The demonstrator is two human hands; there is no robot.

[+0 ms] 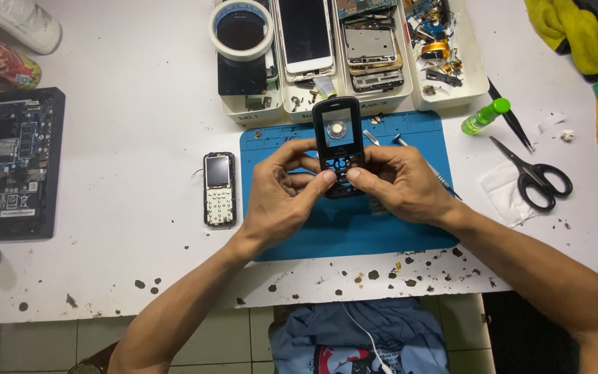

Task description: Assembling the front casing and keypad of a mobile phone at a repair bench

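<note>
My left hand (282, 197) and my right hand (399, 183) both grip the lower end of a black phone front cover (338, 138), held upright over a blue work mat (354, 232). The cover has an empty screen window and open keypad holes. Both thumbs press on its keypad part. The phone's inner body (219, 189), with small screen and white keypad, lies flat on the white table left of the mat, apart from my left hand.
White trays (451, 86) with phone parts, a tape roll (241, 29) and a white smartphone (305, 34) stand behind the mat. Tweezers (417, 158), black scissors (536, 176), a green bottle (484, 116) lie right. An opened laptop base (10, 163) sits far left.
</note>
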